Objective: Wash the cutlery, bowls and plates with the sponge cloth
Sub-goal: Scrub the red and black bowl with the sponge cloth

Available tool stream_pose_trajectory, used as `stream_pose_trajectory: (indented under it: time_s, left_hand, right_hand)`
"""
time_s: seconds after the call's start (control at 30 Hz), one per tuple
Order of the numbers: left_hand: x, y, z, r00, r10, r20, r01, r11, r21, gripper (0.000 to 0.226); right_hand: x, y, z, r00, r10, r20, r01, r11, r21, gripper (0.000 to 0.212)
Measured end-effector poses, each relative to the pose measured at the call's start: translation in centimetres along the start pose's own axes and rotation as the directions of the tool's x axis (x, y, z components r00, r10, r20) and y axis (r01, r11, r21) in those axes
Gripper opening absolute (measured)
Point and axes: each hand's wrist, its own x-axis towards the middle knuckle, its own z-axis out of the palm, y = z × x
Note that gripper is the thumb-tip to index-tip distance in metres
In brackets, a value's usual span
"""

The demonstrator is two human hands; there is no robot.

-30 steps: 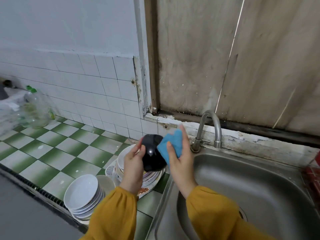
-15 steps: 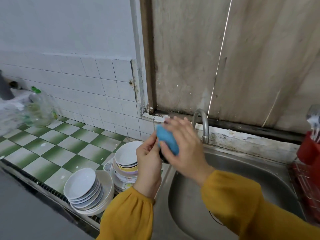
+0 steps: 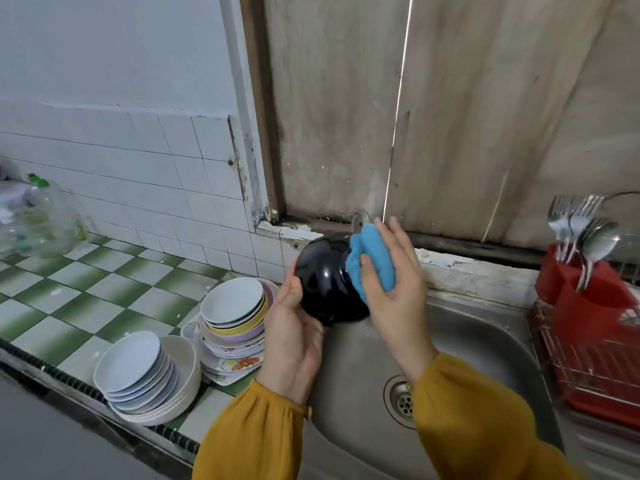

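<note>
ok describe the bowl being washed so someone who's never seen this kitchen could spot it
Start at the stainless steel sink. Above its left edge the left hand holds a glossy black round bowl against a blue sponge cloth in the right hand. It is the only dark dish; the stacked plates beside it are pale.

Left hand (image 3: 294,336): gripping black bowl (image 3: 322,282) from beneath, thumb lying on its outer wall.
Right hand (image 3: 396,292): pressing blue sponge cloth (image 3: 377,258) against the bowl, thumb pinning the cloth, fingers pointing up, nearly straight.
Arms: reaching up from below, wearing mustard-yellow sleeves, wrists bare.
</note>
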Motion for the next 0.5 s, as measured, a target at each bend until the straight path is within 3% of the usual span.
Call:
stream_pose_trajectory:
  time_s: [0.1, 0.27, 0.33, 0.43, 0.5]
  left_hand:
    - [-0.2, -0.4, -0.1, 1.0, -0.013, 0.003, 0.013, 1.0, -0.023, 0.054]
    - [-1.0, -1.7, 1.4, 0.997, -0.076, 0.019, 0.076, 0.996, -0.046, 0.036]
    - [-1.2, -1.4, 2.1, 0.993, -0.107, 0.054, 0.111, 0.99, -0.085, 0.035]
    - [-1.4, -0.9, 2.7, 0.969, -0.231, 0.081, 0.243, 0.953, -0.182, 0.034]
    - [-1.5, -1.0, 2.7, 0.93, -0.356, 0.093, 0.366, 0.881, -0.301, 0.039]
  right_hand:
    - [0.2, 0.3, -2.1, 0.988, -0.017, 0.155, 0.019, 1.0, -0.012, 0.059]
    - [0.9, -0.4, -2.6, 0.998, -0.001, -0.064, -0.003, 0.998, -0.062, 0.055]
    - [-0.3, -0.7, -2.0, 0.978, -0.193, -0.073, 0.186, 0.978, -0.1, 0.053]
    - [-2.0, 0.7, -2.1, 0.867, -0.498, -0.007, 0.485, 0.848, -0.213, 0.054]
    - [-2.9, 1.9, -2.0, 0.799, -0.601, 0.031, 0.587, 0.766, -0.262, 0.052]
